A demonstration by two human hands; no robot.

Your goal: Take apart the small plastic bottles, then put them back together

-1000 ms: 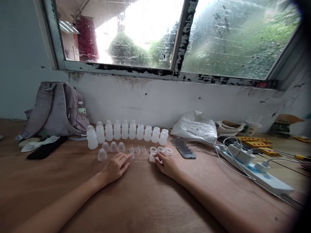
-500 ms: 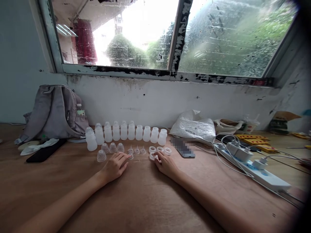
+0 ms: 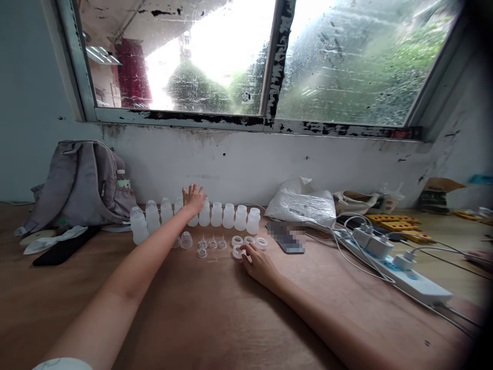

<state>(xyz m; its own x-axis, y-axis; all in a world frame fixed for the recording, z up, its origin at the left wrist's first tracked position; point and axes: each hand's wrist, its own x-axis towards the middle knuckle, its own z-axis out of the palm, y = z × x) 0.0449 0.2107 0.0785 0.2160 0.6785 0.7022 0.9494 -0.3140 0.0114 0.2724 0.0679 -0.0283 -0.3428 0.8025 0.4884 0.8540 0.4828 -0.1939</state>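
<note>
My left hand [image 3: 194, 198] reaches over the row of bottles, fingers spread and nothing visible in them; its forearm hides some bottles and caps. Capped frosted baby bottles [image 3: 153, 216] stand at the left of the row, uncapped baby bottles [image 3: 229, 215] at the right. In front lie clear domed caps [image 3: 186, 239] and several bottle nipples [image 3: 212, 242]. My right hand [image 3: 262, 264] rests on the table, thumb and fingers apart, fingertips touching the nearest white collar ring [image 3: 238, 253]. More collar rings [image 3: 261, 243] lie just behind it.
A phone [image 3: 288, 240] and a silvery bag [image 3: 302, 201] lie right of the bottles. Further right is a power strip [image 3: 400, 272] with chargers and looping cables. A grey backpack [image 3: 84, 185] and a black flat object [image 3: 67, 245] are at the left, with the wall behind.
My left hand has left the nipples and moved up and forward over the bottles, its fingers spreading. My right hand stays at the collar rings. The view has shifted slightly.
</note>
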